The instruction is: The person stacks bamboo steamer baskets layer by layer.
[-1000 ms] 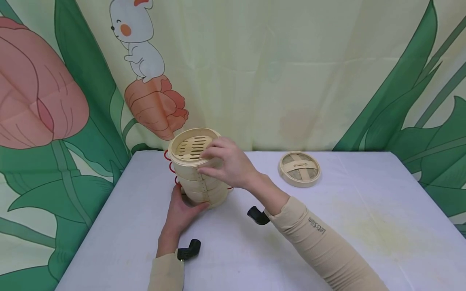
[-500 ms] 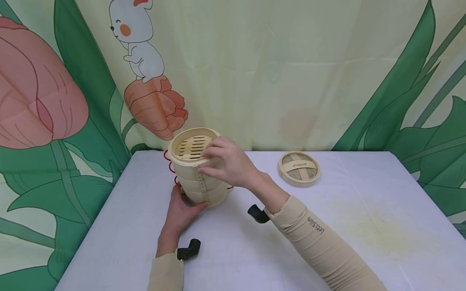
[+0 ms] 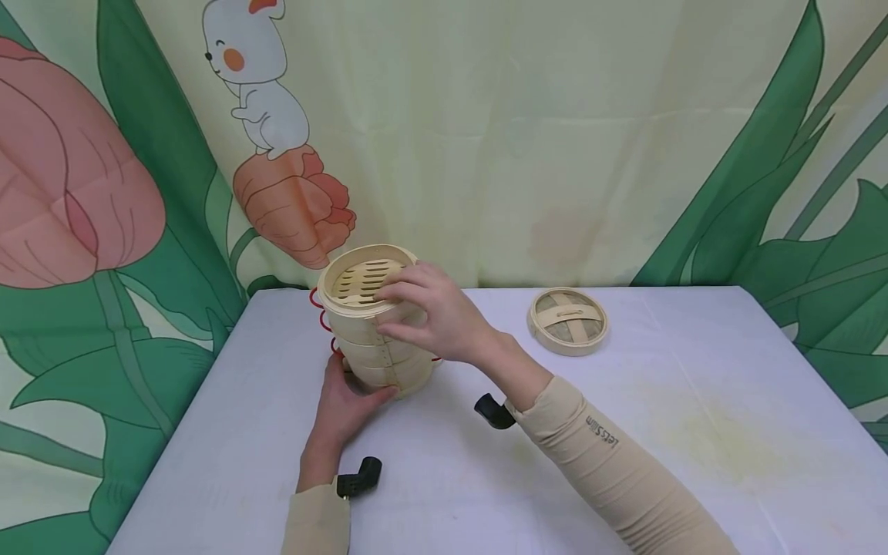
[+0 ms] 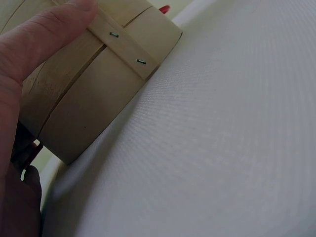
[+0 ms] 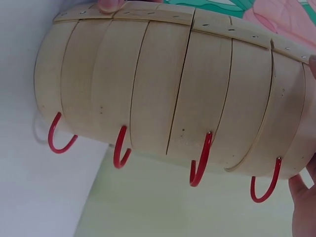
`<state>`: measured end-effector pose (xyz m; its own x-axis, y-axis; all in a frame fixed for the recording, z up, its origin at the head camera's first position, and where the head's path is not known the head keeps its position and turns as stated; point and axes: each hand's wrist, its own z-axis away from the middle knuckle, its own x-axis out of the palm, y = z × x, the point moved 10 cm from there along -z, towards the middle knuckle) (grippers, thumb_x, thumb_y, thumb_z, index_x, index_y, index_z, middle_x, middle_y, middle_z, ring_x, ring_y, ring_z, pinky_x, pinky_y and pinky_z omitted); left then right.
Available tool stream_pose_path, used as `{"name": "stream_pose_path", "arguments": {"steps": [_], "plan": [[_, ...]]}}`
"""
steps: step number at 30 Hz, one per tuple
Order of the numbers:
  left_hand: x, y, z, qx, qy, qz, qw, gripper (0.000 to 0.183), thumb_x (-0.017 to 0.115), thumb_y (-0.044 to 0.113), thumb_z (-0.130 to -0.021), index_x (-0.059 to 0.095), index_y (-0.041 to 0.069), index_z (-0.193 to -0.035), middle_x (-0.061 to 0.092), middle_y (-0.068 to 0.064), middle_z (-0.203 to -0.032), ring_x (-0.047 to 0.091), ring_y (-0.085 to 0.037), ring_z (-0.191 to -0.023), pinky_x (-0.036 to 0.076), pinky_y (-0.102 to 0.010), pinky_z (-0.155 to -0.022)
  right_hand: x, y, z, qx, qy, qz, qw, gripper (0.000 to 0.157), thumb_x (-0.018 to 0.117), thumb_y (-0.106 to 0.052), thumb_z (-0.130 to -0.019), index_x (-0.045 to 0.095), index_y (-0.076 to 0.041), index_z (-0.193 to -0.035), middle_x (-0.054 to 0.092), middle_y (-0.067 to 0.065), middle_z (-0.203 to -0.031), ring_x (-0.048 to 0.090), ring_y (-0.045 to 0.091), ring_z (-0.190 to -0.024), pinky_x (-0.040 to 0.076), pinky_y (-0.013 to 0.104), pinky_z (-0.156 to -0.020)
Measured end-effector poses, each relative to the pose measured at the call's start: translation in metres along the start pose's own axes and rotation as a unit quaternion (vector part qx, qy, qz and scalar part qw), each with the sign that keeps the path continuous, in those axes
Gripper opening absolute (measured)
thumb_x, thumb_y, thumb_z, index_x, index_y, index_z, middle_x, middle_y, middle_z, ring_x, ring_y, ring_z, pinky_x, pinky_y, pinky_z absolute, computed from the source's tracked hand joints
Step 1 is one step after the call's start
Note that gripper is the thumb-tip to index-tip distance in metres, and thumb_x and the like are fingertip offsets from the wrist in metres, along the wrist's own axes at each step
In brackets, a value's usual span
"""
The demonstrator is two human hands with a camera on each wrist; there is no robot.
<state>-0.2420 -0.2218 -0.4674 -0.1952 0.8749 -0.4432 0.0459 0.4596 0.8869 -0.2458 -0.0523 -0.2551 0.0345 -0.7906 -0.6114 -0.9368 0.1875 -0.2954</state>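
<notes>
A stack of round bamboo steamer baskets (image 3: 362, 331) stands on the table, left of the middle. Its top tier is uncovered, showing a slatted floor (image 3: 357, 281). Low on the stack, my left hand (image 3: 347, 408) grips the near left side; in the left wrist view its thumb (image 4: 49, 34) lies across the lower tiers. At the top, my right hand (image 3: 444, 316) holds the near right rim, fingers over the inside and thumb outside. In the right wrist view, red loop handles (image 5: 201, 163) line the stack's side, with right-hand fingers (image 5: 305, 212) at the rim end.
A round bamboo lid (image 3: 570, 314) with crossed strips lies on the table (image 3: 624, 462), right of the stack. Behind the table hangs a printed curtain (image 3: 555, 154). Black wrist cameras (image 3: 359, 476) sit by both sleeves.
</notes>
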Motion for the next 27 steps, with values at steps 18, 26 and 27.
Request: {"name": "stream_pose_path", "arguments": {"steps": [18,26,27], "plan": [[0.001,-0.001,0.000,-0.006,0.005,-0.012,0.9999,0.110,0.095,0.033,-0.069,0.028,0.004,-0.151,0.037,-0.017,-0.147,0.032,-0.030,-0.140,0.022,-0.052,-0.116,-0.041,0.017,0.024,0.038,0.049,-0.029,0.998,0.045,0.086,-0.011,-0.080,0.069,-0.004,-0.121,0.062,0.013,-0.126,0.052,0.027,-0.123,0.039,0.041,-0.104],[0.000,0.000,-0.001,0.005,0.007,-0.003,1.0000,0.108,0.096,0.029,-0.068,0.030,0.004,-0.149,0.040,-0.016,-0.144,0.035,-0.029,-0.137,0.023,-0.048,-0.116,-0.059,0.041,0.051,0.109,0.055,-0.028,0.992,0.042,0.084,-0.008,-0.082,0.070,-0.006,-0.122,0.061,0.011,-0.130,0.049,0.027,-0.126,0.039,0.043,-0.104],[0.000,0.000,-0.001,0.003,0.005,-0.004,1.0000,0.108,0.096,0.029,-0.068,0.030,0.004,-0.149,0.039,-0.016,-0.144,0.035,-0.029,-0.137,0.023,-0.049,-0.116,-0.061,0.043,0.054,0.115,0.058,-0.026,0.991,0.042,0.084,-0.007,-0.081,0.070,-0.006,-0.121,0.061,0.012,-0.130,0.049,0.027,-0.126,0.039,0.043,-0.104]]}}
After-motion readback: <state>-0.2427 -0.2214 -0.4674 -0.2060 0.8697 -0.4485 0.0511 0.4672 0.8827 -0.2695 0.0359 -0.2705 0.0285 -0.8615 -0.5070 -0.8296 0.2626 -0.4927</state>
